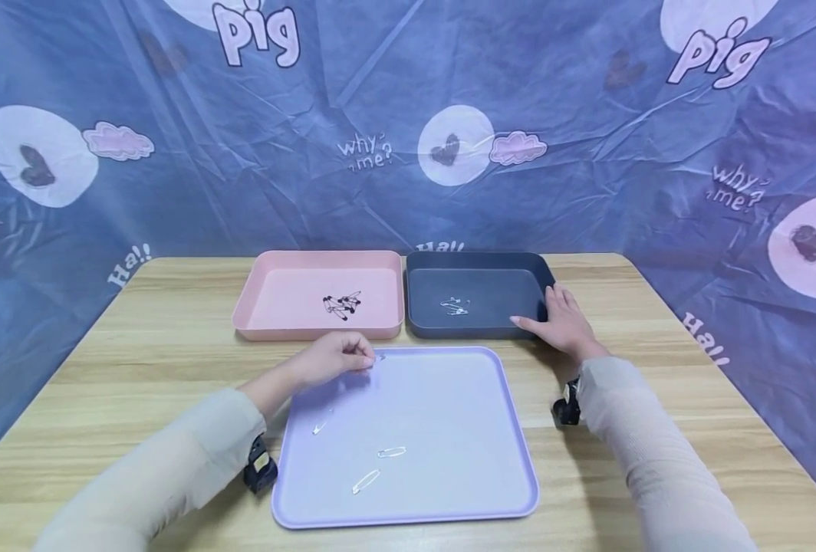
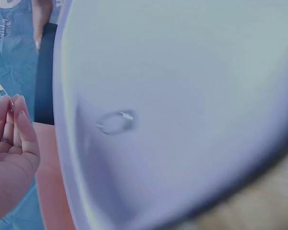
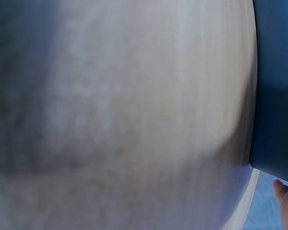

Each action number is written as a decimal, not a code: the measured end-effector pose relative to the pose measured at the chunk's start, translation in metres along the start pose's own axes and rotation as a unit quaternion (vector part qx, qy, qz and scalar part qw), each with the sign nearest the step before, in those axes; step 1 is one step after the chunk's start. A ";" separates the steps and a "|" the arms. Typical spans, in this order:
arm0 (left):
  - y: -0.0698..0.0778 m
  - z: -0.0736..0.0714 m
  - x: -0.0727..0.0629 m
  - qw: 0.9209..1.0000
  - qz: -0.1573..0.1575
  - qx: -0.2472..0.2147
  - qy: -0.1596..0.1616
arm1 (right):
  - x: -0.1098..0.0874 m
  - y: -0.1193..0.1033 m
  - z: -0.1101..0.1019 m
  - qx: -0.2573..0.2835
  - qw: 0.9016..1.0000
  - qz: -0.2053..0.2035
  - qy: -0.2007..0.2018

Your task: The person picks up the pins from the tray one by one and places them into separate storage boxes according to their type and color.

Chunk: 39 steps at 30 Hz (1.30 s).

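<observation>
Over the far left edge of a lilac tray (image 1: 442,429), my left hand (image 1: 332,359) pinches a silver safety pin (image 2: 3,92) between thumb and fingertips. Three more silver safety pins lie spread on the lilac tray, one of them a safety pin (image 1: 392,452) near its middle. My right hand (image 1: 565,323) rests at the near right corner of a dark blue-grey tray (image 1: 498,295), its fingers along the side rim and its thumb stretched across the front edge. Inside that tray lies a small pile of silver safety pins (image 1: 455,307).
Left of the dark tray, and close beside it, stands a pink tray (image 1: 284,299) with a heap of black safety pins (image 1: 341,304). All the trays sit on a wooden table (image 1: 159,353). A blue printed cloth (image 1: 380,199) hangs behind the table and at its sides.
</observation>
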<state>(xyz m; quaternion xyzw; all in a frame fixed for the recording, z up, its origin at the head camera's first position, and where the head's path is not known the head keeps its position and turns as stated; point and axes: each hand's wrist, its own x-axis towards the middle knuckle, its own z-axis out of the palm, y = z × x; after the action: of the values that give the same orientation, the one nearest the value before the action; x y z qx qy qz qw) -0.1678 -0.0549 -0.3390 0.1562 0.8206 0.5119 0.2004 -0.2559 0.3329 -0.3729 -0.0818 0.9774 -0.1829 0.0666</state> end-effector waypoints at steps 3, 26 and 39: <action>0.007 0.000 0.008 1.000 -0.003 -0.013 0.003 | 0.000 0.000 0.001 0.000 1.000 0.001 0.000; 0.037 0.020 0.086 0.994 -0.059 -0.056 0.078 | 0.000 -0.004 -0.003 -0.005 1.000 -0.002 -0.005; 0.038 0.041 0.120 0.986 -0.053 -0.130 0.087 | 0.000 -0.004 -0.005 -0.006 1.000 0.003 -0.012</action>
<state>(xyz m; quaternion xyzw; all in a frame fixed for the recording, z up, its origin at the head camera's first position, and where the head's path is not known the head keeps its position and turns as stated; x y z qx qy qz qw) -0.2501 0.0482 -0.3405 0.0396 0.7685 0.6146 0.1737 -0.2560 0.3306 -0.3672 -0.0815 0.9779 -0.1757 0.0789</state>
